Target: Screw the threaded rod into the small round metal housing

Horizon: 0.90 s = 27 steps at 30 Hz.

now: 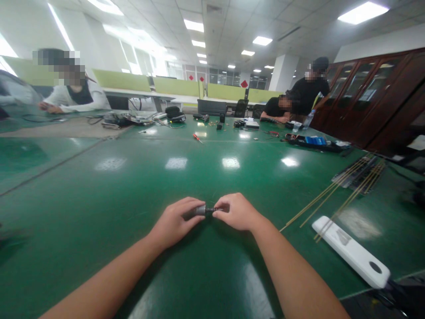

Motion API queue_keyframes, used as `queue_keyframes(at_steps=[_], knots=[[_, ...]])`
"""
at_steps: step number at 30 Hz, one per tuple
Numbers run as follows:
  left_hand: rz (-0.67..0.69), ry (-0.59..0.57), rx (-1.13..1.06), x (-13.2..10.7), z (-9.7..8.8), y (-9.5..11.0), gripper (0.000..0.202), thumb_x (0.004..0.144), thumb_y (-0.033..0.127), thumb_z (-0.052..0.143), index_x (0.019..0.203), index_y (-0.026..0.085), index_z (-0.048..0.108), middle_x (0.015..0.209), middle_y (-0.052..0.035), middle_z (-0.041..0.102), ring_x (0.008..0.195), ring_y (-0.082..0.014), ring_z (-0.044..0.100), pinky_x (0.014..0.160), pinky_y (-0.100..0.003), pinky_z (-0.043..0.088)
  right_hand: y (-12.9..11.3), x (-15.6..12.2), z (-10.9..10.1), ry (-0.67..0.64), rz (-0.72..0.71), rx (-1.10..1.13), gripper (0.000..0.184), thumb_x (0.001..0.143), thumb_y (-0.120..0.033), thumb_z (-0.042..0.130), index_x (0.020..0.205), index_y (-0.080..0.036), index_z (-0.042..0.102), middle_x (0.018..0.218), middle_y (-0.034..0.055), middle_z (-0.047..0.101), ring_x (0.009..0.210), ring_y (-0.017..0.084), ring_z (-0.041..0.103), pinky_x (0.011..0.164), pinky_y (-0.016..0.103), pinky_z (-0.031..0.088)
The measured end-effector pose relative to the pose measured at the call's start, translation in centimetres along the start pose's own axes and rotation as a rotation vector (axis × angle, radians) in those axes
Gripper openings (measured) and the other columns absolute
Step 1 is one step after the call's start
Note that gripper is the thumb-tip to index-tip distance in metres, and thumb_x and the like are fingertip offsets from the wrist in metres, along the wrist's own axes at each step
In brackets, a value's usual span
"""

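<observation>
My left hand [174,221] is closed round a small dark cylindrical part [200,211], held just above the green table [139,186]. My right hand [236,212] pinches the thin dark end that sticks out of that part on its right side. Both hands meet at the middle of the table's near half, fingertips almost touching. What the part is exactly I cannot make out.
A white power strip [352,252] lies at the near right, with several thin yellow rods [335,195] slanting beside it. A red screwdriver [198,138], cables and tools lie at the far end. One person sits far left [75,95], two others far right [299,99].
</observation>
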<state>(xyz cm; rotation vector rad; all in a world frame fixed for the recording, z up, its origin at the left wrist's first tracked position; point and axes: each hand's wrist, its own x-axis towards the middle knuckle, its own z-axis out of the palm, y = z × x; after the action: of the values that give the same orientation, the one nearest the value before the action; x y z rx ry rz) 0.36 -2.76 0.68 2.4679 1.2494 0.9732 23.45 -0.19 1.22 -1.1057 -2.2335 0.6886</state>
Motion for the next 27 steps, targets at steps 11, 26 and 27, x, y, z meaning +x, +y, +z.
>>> queue_keyframes(at_steps=[11,26,27], knots=[[-0.016,0.006,0.003,-0.14,-0.23,-0.25,0.025,0.086,0.033,0.064,0.109,0.022,0.069,0.108,-0.0045,0.07,0.097,-0.019,0.066,0.089,-0.03,0.052,0.01,-0.02,-0.25,0.011,0.007,-0.002,0.013,0.079,-0.029,0.069,0.087,-0.02,0.076,0.077,0.0003,0.072,0.069,0.013,0.062,0.064,0.023,0.042],[-0.048,0.007,0.007,-0.26,-0.19,-0.77,0.027,0.087,0.035,0.063,0.11,0.022,0.068,0.11,-0.0064,0.069,0.1,-0.0207,0.065,0.091,-0.033,0.052,0.44,-0.03,-0.68,0.02,0.042,0.018,0.013,0.078,-0.029,0.071,0.086,-0.019,0.076,0.078,0.0015,0.073,0.069,0.014,0.063,0.065,0.024,0.044],[-0.048,0.008,0.007,-0.27,-0.16,-0.83,0.027,0.087,0.035,0.063,0.11,0.022,0.068,0.11,-0.0063,0.069,0.1,-0.0206,0.065,0.092,-0.033,0.052,0.5,-0.01,-0.68,0.019,0.045,0.021,0.013,0.078,-0.028,0.07,0.086,-0.019,0.076,0.078,0.0015,0.073,0.069,0.014,0.063,0.064,0.024,0.044]])
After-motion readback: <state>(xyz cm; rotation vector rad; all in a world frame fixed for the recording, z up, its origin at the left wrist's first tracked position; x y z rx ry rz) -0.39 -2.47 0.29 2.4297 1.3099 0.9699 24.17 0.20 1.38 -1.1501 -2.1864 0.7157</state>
